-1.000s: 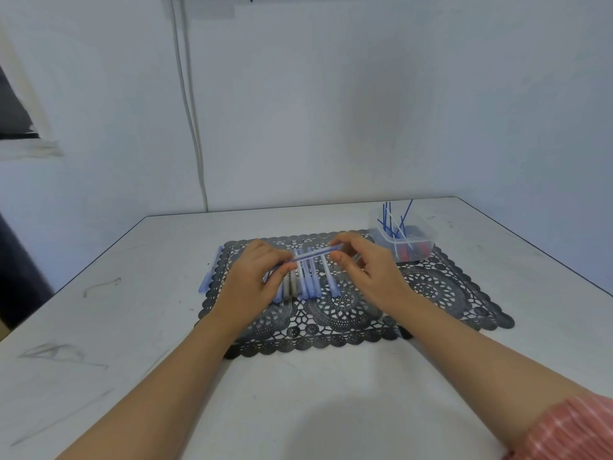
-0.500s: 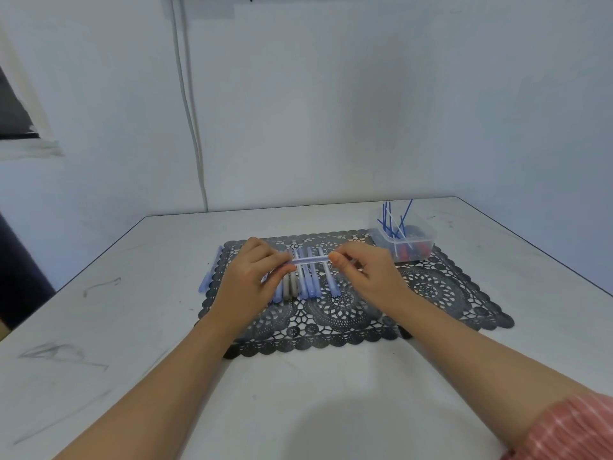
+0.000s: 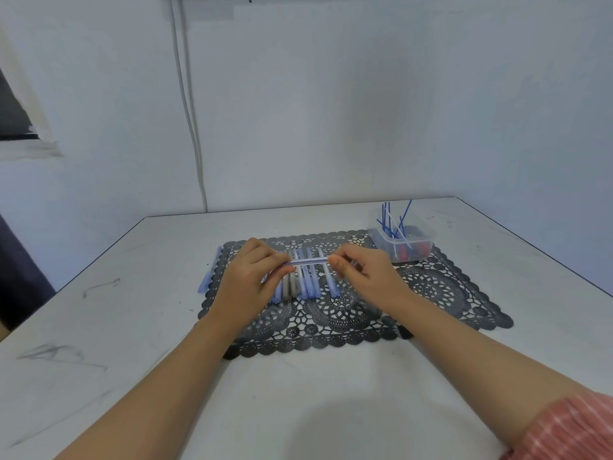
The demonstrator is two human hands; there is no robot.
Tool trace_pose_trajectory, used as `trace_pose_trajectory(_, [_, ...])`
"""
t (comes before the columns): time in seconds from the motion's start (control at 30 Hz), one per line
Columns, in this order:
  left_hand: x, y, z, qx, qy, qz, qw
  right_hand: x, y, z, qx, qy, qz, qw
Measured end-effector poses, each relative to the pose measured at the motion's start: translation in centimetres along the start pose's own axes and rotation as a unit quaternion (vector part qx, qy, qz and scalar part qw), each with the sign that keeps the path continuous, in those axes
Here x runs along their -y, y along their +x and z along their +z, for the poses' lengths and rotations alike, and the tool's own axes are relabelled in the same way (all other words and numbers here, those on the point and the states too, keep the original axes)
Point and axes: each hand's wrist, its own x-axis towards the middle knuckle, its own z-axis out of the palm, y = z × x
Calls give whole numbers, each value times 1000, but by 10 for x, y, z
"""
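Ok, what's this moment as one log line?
left hand: grips pen | right hand: pinches pen's other end | pen: crosswise above pen row on mat

Translucent blue pen barrel (image 3: 309, 261) held level above the mat, pinched at both ends

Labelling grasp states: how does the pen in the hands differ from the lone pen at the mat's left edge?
The held pen is lifted, crosswise, pinched at its ends by left hand and right hand; the lone pen lies untouched, pointing away, along the mat edge. Both look bluish and slim.
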Motion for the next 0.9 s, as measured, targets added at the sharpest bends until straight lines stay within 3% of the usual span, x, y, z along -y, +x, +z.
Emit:
trace_pose_trajectory(0.17, [-1, 1, -1, -14, 1, -4, 1000, -4, 0, 1, -11, -42, -33, 999])
trace_pose_trajectory(0.43, [-1, 1, 0, -28, 9, 16, 999, 0, 0, 0, -65, -10, -46, 997])
trace_pose_trajectory(0.67, [-4, 3, -1, -46, 13, 26, 999, 4, 1, 2, -100, -80, -78, 989])
trace_pose_trajectory(0.9, [-2, 1, -2, -47, 21, 23, 998, 1, 0, 1, -46, -49, -35, 997])
